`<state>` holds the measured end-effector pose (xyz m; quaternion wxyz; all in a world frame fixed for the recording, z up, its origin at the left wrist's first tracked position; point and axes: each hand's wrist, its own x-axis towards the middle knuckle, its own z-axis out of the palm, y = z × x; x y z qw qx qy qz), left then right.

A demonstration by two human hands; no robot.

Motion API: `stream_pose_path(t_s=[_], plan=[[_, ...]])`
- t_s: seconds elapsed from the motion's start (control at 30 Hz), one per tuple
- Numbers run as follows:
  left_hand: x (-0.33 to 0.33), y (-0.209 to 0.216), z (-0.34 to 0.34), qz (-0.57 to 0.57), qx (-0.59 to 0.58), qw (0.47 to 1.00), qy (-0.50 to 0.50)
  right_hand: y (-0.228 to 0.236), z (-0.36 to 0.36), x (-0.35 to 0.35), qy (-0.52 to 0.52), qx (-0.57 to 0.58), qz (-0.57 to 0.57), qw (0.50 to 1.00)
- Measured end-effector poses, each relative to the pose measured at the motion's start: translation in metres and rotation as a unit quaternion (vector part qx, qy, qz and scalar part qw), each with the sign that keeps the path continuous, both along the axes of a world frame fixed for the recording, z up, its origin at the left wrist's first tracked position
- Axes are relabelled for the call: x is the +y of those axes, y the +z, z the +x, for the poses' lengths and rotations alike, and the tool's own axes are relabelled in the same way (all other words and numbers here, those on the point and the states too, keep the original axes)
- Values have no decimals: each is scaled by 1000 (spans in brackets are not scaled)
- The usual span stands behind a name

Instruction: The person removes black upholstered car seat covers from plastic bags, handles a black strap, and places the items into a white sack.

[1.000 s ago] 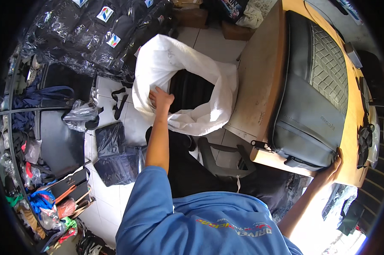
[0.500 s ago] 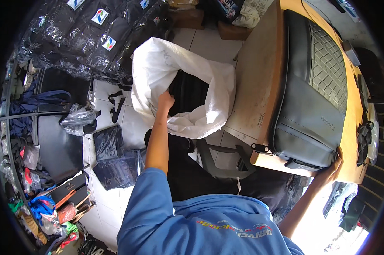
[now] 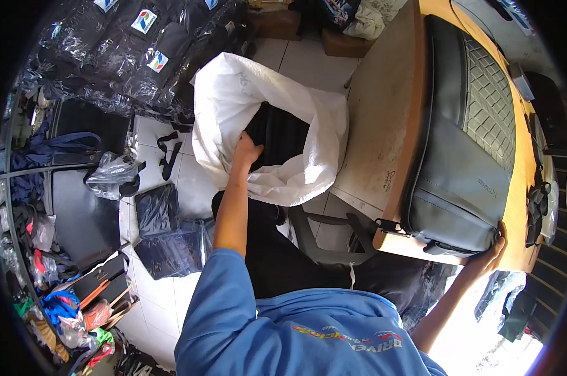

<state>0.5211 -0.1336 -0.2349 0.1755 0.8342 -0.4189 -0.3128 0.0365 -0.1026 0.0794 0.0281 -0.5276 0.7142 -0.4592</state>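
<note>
A white woven sack [image 3: 224,94] stands on the floor in front of me, its mouth spread and its rim rolled outward. Dark items [image 3: 282,135], too dim to name, lie inside. My left hand [image 3: 248,152] reaches over the near left side of the mouth, thumb apart from the curled fingers; nothing shows in it. On the wooden table [image 3: 393,119] to my right lies a black backpack [image 3: 456,188] with an olive quilted panel. My right hand [image 3: 493,250] grips the backpack's lower right corner, thumb against its edge, the other fingers partly hidden.
Plastic-wrapped black bags [image 3: 133,69] are heaped at the far left. Flat dark packages [image 3: 170,247] and a black strap [image 3: 168,153] lie on the tiles. A grey chair frame [image 3: 324,241] stands by my legs. Mixed bits crowd a rack [image 3: 64,313] at the left.
My left thumb has lifted away from the fingers at the sack's mouth. The backpack and table appear slightly further right in view; my right hand stays at the same corner.
</note>
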Motion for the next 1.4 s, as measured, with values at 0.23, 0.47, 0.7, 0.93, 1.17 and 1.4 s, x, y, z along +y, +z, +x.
stream_pose_path(t_s=[0.23, 0.47, 0.7, 0.93, 1.17, 1.4], plan=[[-8, 7, -17, 75, -95, 990, 65, -2, -3, -1, -16, -12, -11, 1000], [-11, 1, -16, 64, -116, 989, 68, -3, -1, -3, -13, -7, -3, 1000], [4, 20, -16, 3, -123, 992, 1, -4, 0, 0, 14, 28, -15, 999], [17, 58, -24, -4, -134, 990, -40, 3, 8, -3, 22, 71, -24, 997], [11, 96, -32, -18, -174, 982, -76, 4, 13, 0, 20, 81, -19, 996], [17, 165, -47, 24, -187, 977, -105, 5, 17, 1, 21, 91, -24, 995]])
